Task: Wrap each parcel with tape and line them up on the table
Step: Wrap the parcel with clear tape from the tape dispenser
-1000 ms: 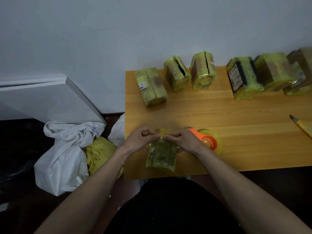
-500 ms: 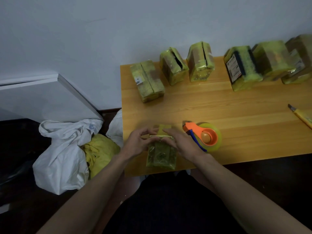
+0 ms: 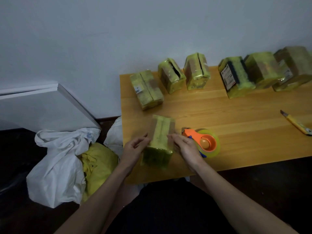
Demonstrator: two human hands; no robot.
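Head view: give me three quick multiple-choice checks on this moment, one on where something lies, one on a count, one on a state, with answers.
1. Where is the tape dispenser?
A. just right of the parcel in hand
B. at the wall in the row
C. on the floor

2. How many wrapped parcels stand along the back of the table?
A. three
B. six
C. nine

3. How do the hands meet the near parcel?
A. both lie flat on its top
B. one lifts it off the table
C. one at each side

Answers:
1. A: the orange dispenser sits beside the right hand.
2. B: six show near the wall, the rightmost cut by the frame edge.
3. C: left hand and right hand flank it, fingers at its sides.
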